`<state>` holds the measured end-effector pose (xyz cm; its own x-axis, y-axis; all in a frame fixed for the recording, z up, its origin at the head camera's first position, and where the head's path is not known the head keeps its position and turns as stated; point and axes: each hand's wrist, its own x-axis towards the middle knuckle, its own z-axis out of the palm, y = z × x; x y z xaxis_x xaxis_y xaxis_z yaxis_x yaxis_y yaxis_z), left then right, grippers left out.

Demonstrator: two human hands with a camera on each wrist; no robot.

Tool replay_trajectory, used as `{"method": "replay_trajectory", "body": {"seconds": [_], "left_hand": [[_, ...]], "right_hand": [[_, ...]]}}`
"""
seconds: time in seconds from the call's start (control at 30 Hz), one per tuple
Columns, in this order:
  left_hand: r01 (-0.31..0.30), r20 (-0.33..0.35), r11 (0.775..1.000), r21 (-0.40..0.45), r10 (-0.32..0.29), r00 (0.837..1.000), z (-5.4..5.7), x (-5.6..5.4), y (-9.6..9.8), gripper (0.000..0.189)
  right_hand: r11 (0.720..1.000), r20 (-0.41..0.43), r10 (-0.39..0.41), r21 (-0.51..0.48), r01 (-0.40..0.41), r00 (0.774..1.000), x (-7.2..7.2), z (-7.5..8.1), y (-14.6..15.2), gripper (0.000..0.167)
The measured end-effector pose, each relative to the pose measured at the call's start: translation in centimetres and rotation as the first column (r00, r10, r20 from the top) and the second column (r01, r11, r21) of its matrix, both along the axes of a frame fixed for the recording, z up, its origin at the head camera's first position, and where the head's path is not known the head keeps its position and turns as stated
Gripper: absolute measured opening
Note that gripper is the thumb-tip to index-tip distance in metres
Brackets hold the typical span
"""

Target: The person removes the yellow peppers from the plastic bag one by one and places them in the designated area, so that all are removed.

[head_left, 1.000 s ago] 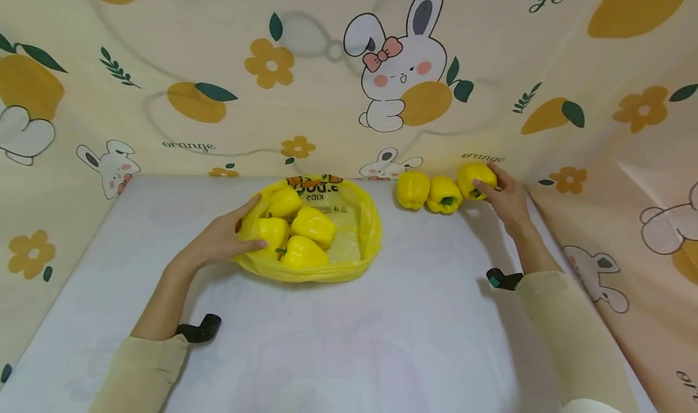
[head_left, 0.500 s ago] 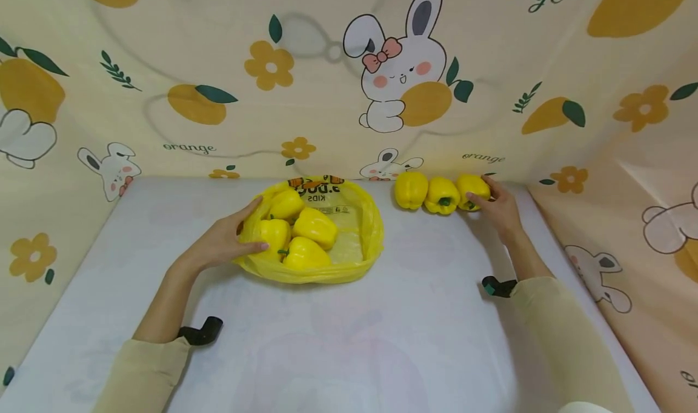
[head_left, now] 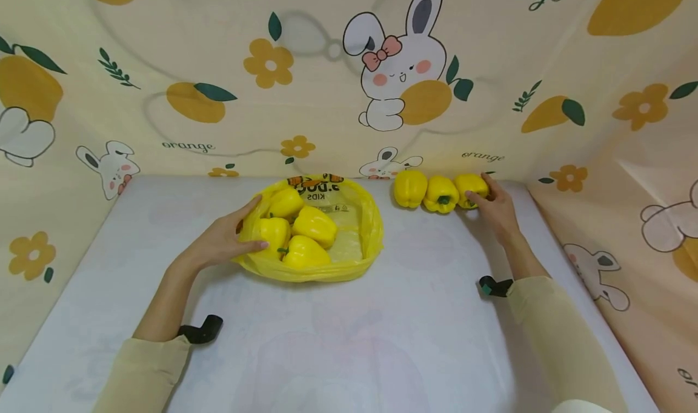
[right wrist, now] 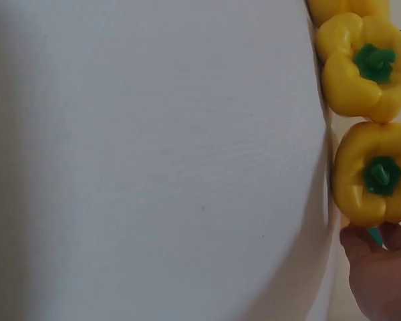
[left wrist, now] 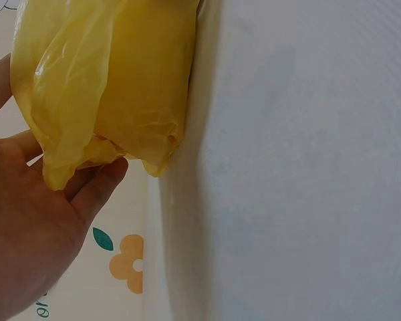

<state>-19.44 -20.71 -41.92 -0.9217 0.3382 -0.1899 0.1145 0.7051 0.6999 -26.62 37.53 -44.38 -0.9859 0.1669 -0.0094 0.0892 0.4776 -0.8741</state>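
Observation:
My left hand (head_left: 220, 240) holds the left side of an open yellow plastic bag (head_left: 372, 231), thumb over the rim and the other fingers against the outer wall. In the left wrist view the bag (left wrist: 144, 80) hangs in folds over the fingers of that hand (left wrist: 33, 227). Inside the bag lie several yellow bell peppers (head_left: 314, 227). At the back right, my right hand (head_left: 498, 210) grips a yellow bell pepper (head_left: 471, 186) between thumb and fingers. Its green stem end shows in the right wrist view, where the pepper (right wrist: 353, 157) sits on the table above my fingertips.
Two more yellow bell peppers, the left one (head_left: 410, 189) and the middle one (head_left: 442, 195), stand in a row beside the held one. The white table (head_left: 338, 340) meets a printed cloth backdrop (head_left: 327, 110) right behind the row.
My right hand has come down and slightly left, bringing its pepper from above the table to the end of the row. The left hand and the bag have stayed put.

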Motion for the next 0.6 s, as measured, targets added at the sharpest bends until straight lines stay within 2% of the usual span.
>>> {"method": "replay_trajectory", "body": {"seconds": [0.2, 0.27, 0.37, 0.5, 0.6], "left_hand": [[0.001, 0.003, 1.0, -0.006, -0.001, 1.0, 0.0, 0.0, 0.0, 0.107], [0.0, 0.007, 1.0, -0.007, 0.0, 1.0, 0.0, 0.0, 0.0, 0.107], [0.003, 0.009, 1.0, -0.006, -0.003, 1.0, 0.0, 0.0, 0.0, 0.107], [0.006, 0.009, 1.0, -0.011, -0.006, 1.0, -0.1, 0.1, -0.1, 0.106], [0.005, 0.008, 1.0, -0.018, -0.005, 1.0, -0.1, 0.2, -0.2, 0.105]], "right_hand": [[0.998, -0.083, -0.027, -0.064, 0.022, 0.996, 1.1, 1.9, -1.3, 0.072], [0.996, -0.147, -0.051, -0.079, 0.04, 0.988, 1.5, 2.7, -1.9, 0.068], [0.991, -0.253, -0.084, -0.121, 0.055, 0.964, 2.0, 3.9, -2.6, 0.061], [0.981, -0.345, -0.078, -0.191, 0.012, 0.935, 1.8, 4.5, -2.9, 0.057], [0.977, -0.371, -0.015, -0.202, -0.065, 0.928, 1.4, 4.7, -3.3, 0.056]]}}
